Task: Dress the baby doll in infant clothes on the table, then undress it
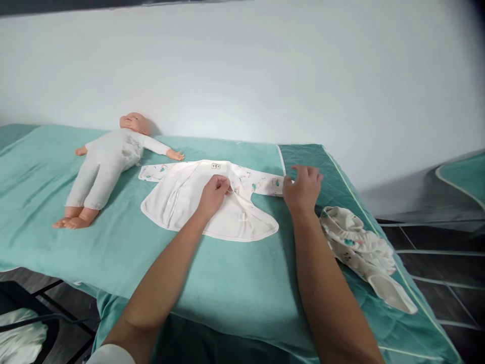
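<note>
A plain pale wall [242, 65] fills the upper half of the view, evenly lit, with a soft brighter patch near its middle and a dark strip [76, 5] along its top left edge. Below it stands a table covered by a teal towel [38, 202], and to the right lies a quilted teal cover [341, 187] with a light piped edge. Off the right side a dark tiled floor [435, 253] shows pale grout lines. Another teal-covered surface [466, 177] juts in at far right. At lower left, black frame bars [56, 303] cross the floor beside a heap of white cloth [18, 338].
</note>
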### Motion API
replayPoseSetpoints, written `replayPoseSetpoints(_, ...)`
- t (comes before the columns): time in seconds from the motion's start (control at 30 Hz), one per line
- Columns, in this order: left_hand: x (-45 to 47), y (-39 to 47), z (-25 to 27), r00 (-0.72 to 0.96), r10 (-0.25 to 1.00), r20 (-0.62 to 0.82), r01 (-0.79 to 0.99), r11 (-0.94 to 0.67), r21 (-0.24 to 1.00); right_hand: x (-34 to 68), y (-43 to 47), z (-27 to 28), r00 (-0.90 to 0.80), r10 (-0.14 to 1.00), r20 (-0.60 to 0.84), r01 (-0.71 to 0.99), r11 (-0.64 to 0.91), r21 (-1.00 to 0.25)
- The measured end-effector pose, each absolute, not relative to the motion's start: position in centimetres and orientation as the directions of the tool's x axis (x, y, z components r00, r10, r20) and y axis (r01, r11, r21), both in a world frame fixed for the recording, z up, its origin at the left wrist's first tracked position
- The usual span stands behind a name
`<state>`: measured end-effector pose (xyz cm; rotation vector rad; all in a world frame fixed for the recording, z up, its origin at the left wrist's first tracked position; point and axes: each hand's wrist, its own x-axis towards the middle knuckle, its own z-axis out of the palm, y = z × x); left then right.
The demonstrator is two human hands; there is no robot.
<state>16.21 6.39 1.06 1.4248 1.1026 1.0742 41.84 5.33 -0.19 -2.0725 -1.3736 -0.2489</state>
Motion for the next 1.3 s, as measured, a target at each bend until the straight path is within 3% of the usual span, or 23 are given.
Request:
replayPoseSetpoints(0.07, 16.2, 6.3, 0.8, 0.207, 0.975, 0.078, 0.146, -0.110, 0.983, 42.3, 4.8, -0.5, 0.501, 0.758, 0.418, 0.844, -0.321, -0.431)
replayPoseSetpoints(0.17, 16.3, 6.0, 0.6, 0.235, 0.969, 0.083, 0.296, -0.153, 0.943, 43.4, 4.2, -0.8, 0.598, 0.772, 0.214, 0.756, -0.454, -0.472)
replayPoseSetpoints(0.27, 16.3, 5.8, 0.6, 0.267, 0.959, 0.091, 0.404, -0.197, 0.893, 44.2, 4.2, -1.0, 0.600, 0.796, 0.078, 0.721, -0.496, -0.484)
replayPoseSetpoints(0.4, 16.2, 5.8, 0.5, 0.278, 0.956, 0.097, 0.405, -0.208, 0.890, 44.6, 4.8, -1.1, 0.567, 0.772, 0.288, 0.761, -0.357, -0.542)
replayPoseSetpoints(0.57, 16.1, 6.1, 0.4, 0.252, 0.964, 0.082, 0.244, -0.146, 0.959, 44.0, 5.0, -0.6, 0.533, 0.671, 0.515, 0.809, -0.228, -0.541)
replayPoseSetpoints(0.63, 16.1, 6.2, 0.3, 0.251, 0.965, 0.076, 0.155, -0.118, 0.981, 42.6, 4.7, 0.0, 0.479, 0.670, 0.567, 0.811, -0.092, -0.577)
replayPoseSetpoints(0.7, 16.1, 6.3, 0.3, 0.253, 0.964, 0.079, 0.095, -0.106, 0.990, 40.6, 4.2, 0.8, 0.392, 0.762, 0.515, 0.737, 0.075, -0.672)
replayPoseSetpoints(0.77, 16.1, 6.4, 0.2, 0.247, 0.965, 0.085, 0.067, -0.104, 0.992, 38.4, 3.6, 1.7, 0.213, 0.921, 0.326, 0.613, 0.134, -0.779)
replayPoseSetpoints(0.83, 16.1, 6.6, 0.1, 0.232, 0.969, 0.084, 0.051, -0.099, 0.994, 36.8, 2.9, 2.6, -0.009, 0.991, 0.136, 0.571, 0.117, -0.813)
replayPoseSetpoints(0.97, 16.2, 6.8, 0.1, 0.165, 0.983, 0.081, 0.029, -0.087, 0.996, 35.7, 1.7, 4.2, -0.297, 0.954, -0.035, 0.521, 0.131, -0.844)
replayPoseSetpoints(1.1, 16.0, 7.1, 0.1, 0.041, 0.995, 0.094, 0.037, -0.096, 0.995, 35.5, 0.9, 5.3, -0.566, 0.815, -0.123, 0.305, 0.069, -0.950)
replayPoseSetpoints(1.2, 15.8, 7.4, -0.2, -0.024, 0.995, 0.094, 0.064, -0.092, 0.994, 35.0, 1.0, 5.1, -0.588, 0.806, -0.068, 0.157, 0.031, -0.987)
replayPoseSetpoints(1.3, 15.7, 7.6, -0.6, -0.047, 0.996, 0.082, 0.080, -0.078, 0.994, 34.9, 1.8, 3.9, -0.345, 0.936, 0.075, 0.099, 0.116, -0.988)
